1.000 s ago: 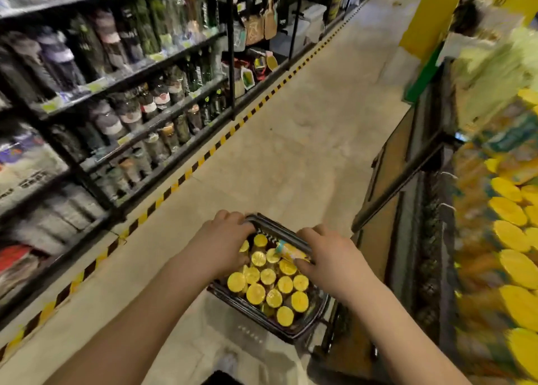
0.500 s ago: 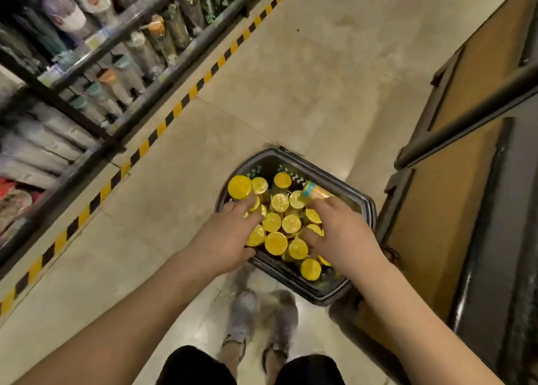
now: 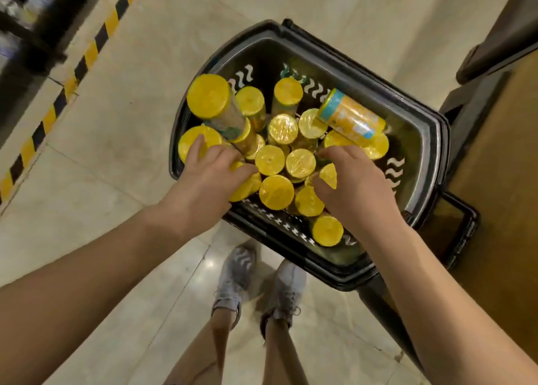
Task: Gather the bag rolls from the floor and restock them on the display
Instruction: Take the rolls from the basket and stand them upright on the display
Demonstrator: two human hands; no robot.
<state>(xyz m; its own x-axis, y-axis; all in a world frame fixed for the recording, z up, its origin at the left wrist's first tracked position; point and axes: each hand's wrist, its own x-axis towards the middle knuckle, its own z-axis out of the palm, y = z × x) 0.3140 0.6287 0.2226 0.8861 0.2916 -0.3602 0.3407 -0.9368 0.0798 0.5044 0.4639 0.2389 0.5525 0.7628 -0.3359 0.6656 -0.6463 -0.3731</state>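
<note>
Pale beige tiled floor (image 3: pixel 116 122) fills the view, seen from above past both bare forearms. Just right of the right hand stands a brown wooden display cabinet with dark trim (image 3: pixel 500 180). Under both hands sits a black plastic shopping basket with wavy white slots in its walls (image 3: pixel 433 140), on the floor against the cabinet.

The left hand (image 3: pixel 203 180) lies over the roll ends at the basket's near-left side, forefinger stretched onto one; whether it grips cannot be told. The right hand (image 3: pixel 355 189) is curled among the rolls, thumb and fingers closed round one whose yellow end shows between them.

The yellow-ended cylindrical bag rolls (image 3: pixel 275 192) stand packed upright in the basket, most between and beyond the hands. One orange-labelled roll with a teal band (image 3: pixel 352 116) lies tilted on top, beyond the right hand; its print is too blurred to read.

Grey-white sneakers (image 3: pixel 235 279) stand nearer than the hands. Yellow-and-black hazard tape (image 3: pixel 87 55) runs far left of the left hand.
</note>
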